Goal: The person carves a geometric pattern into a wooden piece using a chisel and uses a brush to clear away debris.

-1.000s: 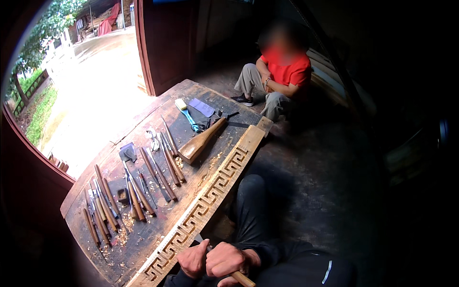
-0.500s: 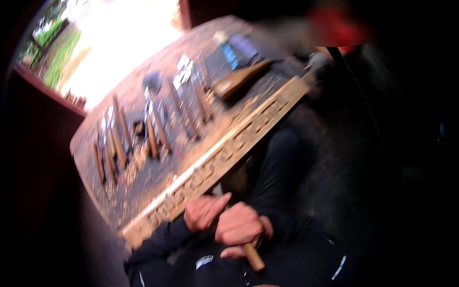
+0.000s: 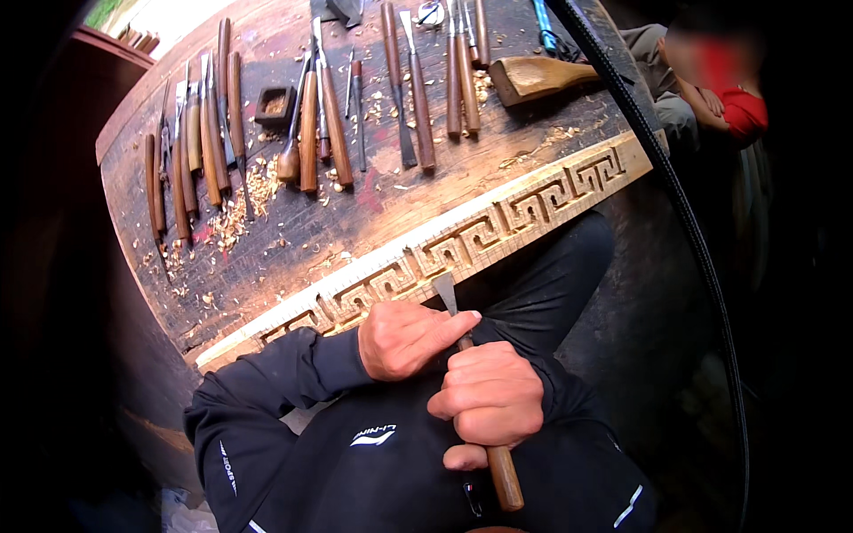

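Note:
A flat-bladed chisel [image 3: 504,480] with a brown wooden handle slants up in front of my body. My right hand [image 3: 489,395] wraps round its handle, whose butt end sticks out below the fist. Higher up, my left hand [image 3: 404,342] is closed at the chisel's neck, with a digit laid across the shank; its other fingers are partly hidden. The blade points at the near edge of a long pale wooden board [image 3: 524,233], and I cannot tell whether it touches. Angular, key-like shapes are carved in relief along this board.
Several wooden-handled carving tools [image 3: 308,133] lie across the worn wooden table [image 3: 355,218] among shavings [image 3: 258,191]. A small dark square box [image 3: 275,106] and a wooden mallet [image 3: 538,80] are there too. A black cable [image 3: 684,195] hangs at right, near a seated person in red [image 3: 745,115].
The view has swung and steadied, so board and tools now look sharp and less steeply tilted. Both hands remain on the chisel, and its blade now shows clearly by the board's edge.

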Available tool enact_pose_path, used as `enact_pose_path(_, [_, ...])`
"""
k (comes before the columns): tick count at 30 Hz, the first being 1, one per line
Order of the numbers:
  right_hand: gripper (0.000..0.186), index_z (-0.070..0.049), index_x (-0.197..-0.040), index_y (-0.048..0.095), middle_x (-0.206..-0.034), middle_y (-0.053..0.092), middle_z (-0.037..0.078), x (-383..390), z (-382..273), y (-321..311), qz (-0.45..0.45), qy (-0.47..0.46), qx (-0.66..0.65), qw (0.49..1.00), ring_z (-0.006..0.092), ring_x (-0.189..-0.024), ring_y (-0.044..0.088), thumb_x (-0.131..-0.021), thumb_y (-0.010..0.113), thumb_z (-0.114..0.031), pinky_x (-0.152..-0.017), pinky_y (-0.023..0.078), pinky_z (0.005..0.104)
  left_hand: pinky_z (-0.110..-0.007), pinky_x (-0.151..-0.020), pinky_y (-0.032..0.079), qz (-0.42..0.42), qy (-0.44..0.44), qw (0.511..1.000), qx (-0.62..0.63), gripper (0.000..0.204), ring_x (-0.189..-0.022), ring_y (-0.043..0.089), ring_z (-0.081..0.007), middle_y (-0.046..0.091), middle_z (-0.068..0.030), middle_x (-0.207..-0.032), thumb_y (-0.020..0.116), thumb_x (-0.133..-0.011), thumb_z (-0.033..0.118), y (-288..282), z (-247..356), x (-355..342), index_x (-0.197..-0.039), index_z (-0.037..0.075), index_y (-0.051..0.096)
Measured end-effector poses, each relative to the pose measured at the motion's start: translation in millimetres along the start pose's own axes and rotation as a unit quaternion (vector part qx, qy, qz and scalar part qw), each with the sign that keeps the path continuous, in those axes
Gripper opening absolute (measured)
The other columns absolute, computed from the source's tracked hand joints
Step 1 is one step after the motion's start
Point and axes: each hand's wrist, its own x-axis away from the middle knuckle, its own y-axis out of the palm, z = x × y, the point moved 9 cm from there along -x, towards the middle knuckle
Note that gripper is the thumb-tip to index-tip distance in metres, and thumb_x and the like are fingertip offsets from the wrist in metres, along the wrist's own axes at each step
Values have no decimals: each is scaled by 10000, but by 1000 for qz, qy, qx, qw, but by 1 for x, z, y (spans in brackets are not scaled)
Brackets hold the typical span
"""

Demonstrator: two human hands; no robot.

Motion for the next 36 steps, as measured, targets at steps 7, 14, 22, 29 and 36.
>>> enact_pose_path(7, [630, -40, -625, 489, -713, 670, 164, -8, 9, 4, -6, 14, 7, 1000, 197, -433, 465, -1083, 760, -379, -419, 334, 320, -331, -569, 601, 30, -20, 999, -3, 444, -743, 803, -229, 756, -84, -828, 775, -848, 55, -4, -6, 3, -1268, -87, 746])
enact_pose_path(14, [649, -49, -617, 475, -698, 669, 167, -13, 10, 8, 1, 12, 9, 1000, 180, -426, 467, -1108, 730, -388, -407, 327, 310, -325, -569, 601, 45, -31, 998, -11, 417, -732, 801, -222, 747, -77, -807, 785, -854, 49, -9, -6, 3, -1251, -74, 749])
enact_pose_path(22, [679, -43, -606, 479, -671, 665, 162, -20, 13, 8, 12, 16, 24, 999, 167, -410, 455, -1142, 673, -412, -392, 324, 297, -334, -577, 598, 61, -40, 997, -10, 440, -736, 795, -223, 745, -81, -824, 770, -845, 38, -8, -7, 5, -1268, -75, 735])
enact_pose_path(29, [594, -22, -627, 512, -685, 659, 159, -22, 19, 3, 23, 17, 4, 1000, 188, -428, 496, -1099, 714, -322, -404, 349, 305, -354, -619, 615, 71, -42, 997, -4, 465, -762, 793, -253, 746, -97, -841, 739, -852, 33, -10, -9, 2, -1299, -91, 710])
enact_pose_path(36, [633, -29, -621, 506, -639, 662, 150, -22, 23, -3, 72, 27, 10, 997, 174, -398, 519, -1151, 665, -336, -378, 356, 291, -359, -621, 614, 71, -48, 996, 7, 483, -759, 789, -266, 735, -105, -838, 730, -846, 19, -9, -13, 1, -1312, -103, 699])
